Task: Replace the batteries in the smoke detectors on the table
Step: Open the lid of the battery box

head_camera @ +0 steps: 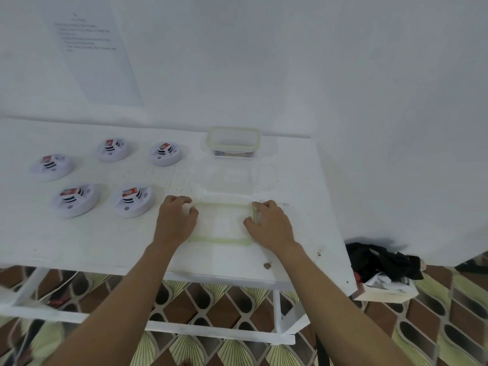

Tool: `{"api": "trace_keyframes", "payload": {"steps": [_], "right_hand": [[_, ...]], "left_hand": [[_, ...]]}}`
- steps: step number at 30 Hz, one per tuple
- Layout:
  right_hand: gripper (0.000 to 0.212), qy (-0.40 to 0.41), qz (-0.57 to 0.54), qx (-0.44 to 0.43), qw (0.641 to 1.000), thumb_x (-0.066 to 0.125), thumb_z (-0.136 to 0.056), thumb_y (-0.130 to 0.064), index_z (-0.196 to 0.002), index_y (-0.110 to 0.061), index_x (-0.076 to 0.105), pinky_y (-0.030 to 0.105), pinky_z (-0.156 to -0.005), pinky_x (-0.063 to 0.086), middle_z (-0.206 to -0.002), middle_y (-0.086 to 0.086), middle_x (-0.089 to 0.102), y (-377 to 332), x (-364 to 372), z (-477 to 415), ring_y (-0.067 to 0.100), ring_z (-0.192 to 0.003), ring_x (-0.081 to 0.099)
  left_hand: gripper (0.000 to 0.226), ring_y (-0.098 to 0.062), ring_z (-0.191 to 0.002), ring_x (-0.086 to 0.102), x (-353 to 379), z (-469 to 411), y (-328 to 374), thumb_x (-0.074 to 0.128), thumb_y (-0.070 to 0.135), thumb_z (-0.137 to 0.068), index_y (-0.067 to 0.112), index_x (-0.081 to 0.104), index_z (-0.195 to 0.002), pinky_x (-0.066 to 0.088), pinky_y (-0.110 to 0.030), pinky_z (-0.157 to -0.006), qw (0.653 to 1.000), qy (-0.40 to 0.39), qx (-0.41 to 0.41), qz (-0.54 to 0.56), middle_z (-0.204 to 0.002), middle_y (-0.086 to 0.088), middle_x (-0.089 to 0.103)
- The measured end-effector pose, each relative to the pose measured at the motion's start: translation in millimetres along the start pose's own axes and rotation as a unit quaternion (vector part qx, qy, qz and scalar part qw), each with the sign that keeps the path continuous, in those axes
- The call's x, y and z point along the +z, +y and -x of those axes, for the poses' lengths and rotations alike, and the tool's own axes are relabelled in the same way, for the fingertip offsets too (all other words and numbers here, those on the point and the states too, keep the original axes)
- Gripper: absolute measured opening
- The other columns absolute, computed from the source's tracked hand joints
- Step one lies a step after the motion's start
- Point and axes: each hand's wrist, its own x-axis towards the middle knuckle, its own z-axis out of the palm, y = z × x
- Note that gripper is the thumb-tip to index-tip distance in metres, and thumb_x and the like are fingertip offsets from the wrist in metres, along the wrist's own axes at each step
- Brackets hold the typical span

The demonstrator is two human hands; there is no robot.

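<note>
On the near side of the white table (79, 241), right in front of you, you've got both hands on a flat green-rimmed lid (221, 223) made of clear plastic. Your left hand (175, 220) has its fingers curled over the lid's left end, and your right hand (269, 225) is doing the same on the right end, thumb lying along the top. So both hands are gripping the lid, one per short side. It looks like it's lying flat on the tabletop, but I honestly can't tell if it's lifted a bit.

Off to your left are the five smoke detectors (134, 202), all round and white, in two loose rows: three further back and two nearer you. Each one has a red-and-white battery (130, 192) sitting on top of it. The nearest detector is just beside your left hand, not touching it.

Straight back from the lid, near the wall, there's a clear container (232, 149) with the same green rim, open on top. Something colourful is in the bottom, too blurry to make out.

A printed sheet (97, 62) hangs on the wall above the detectors, text unreadable. Down on the patterned floor (211, 299) to your right is a heap of black cloth (380, 260).
</note>
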Motion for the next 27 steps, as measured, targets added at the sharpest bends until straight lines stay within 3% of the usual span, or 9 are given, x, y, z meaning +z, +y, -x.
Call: {"api": "trace_keyframes", "payload": {"steps": [4, 8, 12, 15, 19, 22, 27], "right_hand": [[0.044, 0.047, -0.024, -0.011, 0.999, 0.057, -0.092, -0.038, -0.133, -0.022, 0.06, 0.036, -0.097, 0.045, -0.127, -0.003, 0.061, -4, -13, -2, 0.019, -0.119, 0.052], [0.029, 0.07, -0.068, -0.026, 0.995, 0.059, -0.091, -0.038, -0.118, -0.028, 0.066, 0.029, -0.084, 0.045, -0.11, -0.014, 0.063, -17, -33, -6, 0.012, -0.104, 0.057], [0.022, 0.079, -0.141, -0.029, 0.986, 0.062, -0.088, -0.036, -0.109, -0.032, 0.067, 0.03, -0.085, 0.049, -0.1, -0.017, 0.065, -32, -50, -27, 0.01, -0.099, 0.059], [0.022, 0.089, -0.171, -0.026, 0.981, 0.063, -0.087, -0.033, -0.107, -0.028, 0.069, 0.03, -0.086, 0.049, -0.098, -0.016, 0.067, -40, -56, -55, 0.011, -0.1, 0.06], [0.026, 0.11, -0.175, -0.014, 0.978, 0.063, -0.087, -0.03, -0.111, -0.023, 0.07, 0.034, -0.093, 0.048, -0.106, -0.009, 0.069, -46, -59, -102, 0.017, -0.111, 0.059], [0.031, 0.11, -0.158, 0.015, 0.981, 0.062, -0.09, -0.029, -0.12, -0.023, 0.065, 0.036, -0.103, 0.04, -0.123, -0.003, 0.062, -48, -60, -137, 0.021, -0.121, 0.048], [0.043, 0.108, -0.153, 0.062, 0.98, 0.057, -0.094, -0.029, -0.137, -0.023, 0.053, 0.037, -0.104, 0.033, -0.144, 0.006, 0.043, -49, -55, -197, 0.027, -0.135, 0.037]], "left_hand": [[0.03, -0.034, -0.116, 0.05, -4, -3, 21, 0.067, 0.013, -0.085, 0.008, 0.067, -0.115, 0.038, -0.034, -0.097, 0.999, 0.051, 0.006, 0.015, -0.12, -0.017, 0.058], [0.026, -0.031, -0.109, 0.053, -14, -13, 49, 0.066, 0.016, -0.085, 0.013, 0.069, -0.11, 0.04, -0.038, -0.097, 0.996, 0.072, 0.038, 0.023, -0.112, -0.01, 0.063], [0.019, -0.019, -0.093, 0.057, -24, -35, 75, 0.067, 0.014, -0.085, 0.012, 0.073, -0.103, 0.042, -0.03, -0.088, 0.993, 0.067, 0.083, 0.041, -0.097, 0.001, 0.061], [0.019, -0.016, -0.092, 0.055, -25, -63, 86, 0.066, 0.017, -0.085, 0.014, 0.073, -0.102, 0.041, -0.027, -0.085, 0.993, 0.051, 0.098, 0.042, -0.099, 0.0, 0.062], [0.015, -0.016, -0.088, 0.053, -21, -109, 95, 0.064, 0.016, -0.086, 0.017, 0.072, -0.098, 0.038, -0.025, -0.082, 0.993, 0.023, 0.113, 0.036, -0.095, -0.002, 0.06], [0.017, -0.015, -0.09, 0.052, -10, -148, 90, 0.061, 0.014, -0.087, 0.016, 0.07, -0.102, 0.032, -0.02, -0.081, 0.994, -0.007, 0.104, 0.027, -0.101, -0.008, 0.06], [0.042, -0.036, -0.12, 0.045, 12, -206, 80, 0.057, 0.024, -0.093, 0.014, 0.053, -0.134, 0.036, -0.036, -0.099, 0.995, -0.067, 0.065, 0.017, -0.13, -0.02, 0.045]]}}
